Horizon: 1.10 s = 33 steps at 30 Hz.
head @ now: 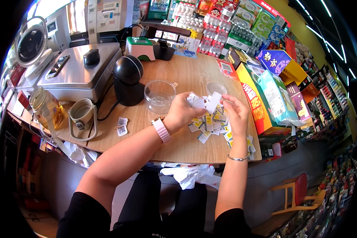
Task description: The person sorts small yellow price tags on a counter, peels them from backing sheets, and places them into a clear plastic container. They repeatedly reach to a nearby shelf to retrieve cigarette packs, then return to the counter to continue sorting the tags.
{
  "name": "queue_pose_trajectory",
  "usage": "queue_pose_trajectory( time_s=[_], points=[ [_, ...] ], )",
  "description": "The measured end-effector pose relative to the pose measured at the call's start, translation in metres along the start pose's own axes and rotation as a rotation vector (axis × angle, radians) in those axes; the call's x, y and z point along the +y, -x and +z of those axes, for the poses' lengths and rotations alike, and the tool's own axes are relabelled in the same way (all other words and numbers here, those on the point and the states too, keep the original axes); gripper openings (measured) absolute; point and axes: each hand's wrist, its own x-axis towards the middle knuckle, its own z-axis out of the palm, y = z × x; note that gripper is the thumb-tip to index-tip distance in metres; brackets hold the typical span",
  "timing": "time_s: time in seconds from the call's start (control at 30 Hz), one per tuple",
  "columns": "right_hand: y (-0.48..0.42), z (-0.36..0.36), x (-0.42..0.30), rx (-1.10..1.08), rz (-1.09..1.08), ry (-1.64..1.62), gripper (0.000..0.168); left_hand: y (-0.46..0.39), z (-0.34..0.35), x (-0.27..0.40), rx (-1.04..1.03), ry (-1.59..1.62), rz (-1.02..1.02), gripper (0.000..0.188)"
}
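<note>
My left hand [183, 111], with a pink watch strap at the wrist, grips several small paper slips [198, 103] over the wooden counter. Opposite it, my right hand [236, 111] holds a blank white slip [213, 102] between thumb and fingers. Beneath both hands lies a loose pile of printed price tags [208, 123], yellow, white and blue. Left of the pile stands a round clear plastic tub [160, 98], uncovered. A round clear lid [216, 88] lies just behind my hands. Two code-printed stickers [122, 126] rest on the counter further left.
A black desktop scanner [128, 80], a metal-topped scale [80, 65], a lidless beige cup [82, 114] and a jar of amber liquid [49, 110] stand at left. Packaged goods [253, 101] line the right edge. A white plastic bag [186, 175] hangs at the front edge.
</note>
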Motion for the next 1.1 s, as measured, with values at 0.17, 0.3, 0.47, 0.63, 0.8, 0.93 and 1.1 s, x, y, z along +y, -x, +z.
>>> queue_pose_trajectory(
  time_s=[0.17, 0.3, 0.47, 0.63, 0.8, 0.93, 1.1],
  points=[
    [0.003, -0.007, 0.006, -0.151, -0.100, -0.046, 0.016, -0.002, 0.004, -0.002, 0.006, -0.097, 0.047, 0.029],
    [0.001, -0.010, 0.006, -0.137, -0.319, -0.003, 0.017, -0.005, 0.001, -0.007, 0.060, 0.142, 0.042, 0.026],
    [0.002, -0.009, 0.003, -0.122, -0.328, 0.022, 0.019, -0.003, -0.001, -0.003, 0.012, 0.091, -0.015, 0.029],
    [0.003, -0.008, 0.002, -0.109, -0.330, 0.023, 0.020, -0.001, 0.000, 0.003, 0.016, 0.048, -0.024, 0.029],
    [0.003, -0.007, 0.002, -0.108, -0.336, 0.019, 0.021, -0.001, 0.001, 0.002, -0.014, 0.212, -0.047, 0.030],
    [0.005, -0.004, 0.001, -0.210, -0.299, 0.117, 0.018, 0.000, 0.004, 0.005, -0.055, 0.425, -0.091, 0.027],
    [0.004, 0.002, -0.001, -0.148, -0.159, -0.031, 0.005, -0.001, 0.001, 0.003, -0.060, 0.279, -0.118, 0.025]
  ],
)
